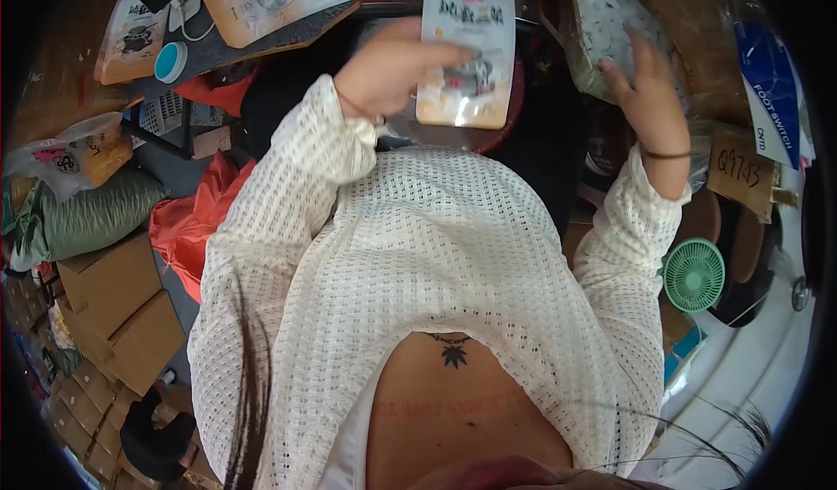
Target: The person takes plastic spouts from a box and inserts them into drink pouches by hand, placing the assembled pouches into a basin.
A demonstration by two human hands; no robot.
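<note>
My left hand (388,70) grips a white spouted pouch (466,98) by its left side, one digit lying across the printed front. The pouch is upright in the view, with an orange lower edge and its spout at the top. My right hand (649,98) is open, its fingers spread and slightly blurred. It is over the near right side of a clear plastic-lined container (602,10) full of small pale pieces, too unclear to name. Whether the fingertips touch the pieces, I cannot tell.
More printed pouches (279,2) lie on the dark table (235,54) at the upper left, near a blue-white round lid (171,61). A red bag (205,220) and cardboard boxes (118,307) are at left. On the right are a green fan (694,275) and a marked cardboard piece (739,172).
</note>
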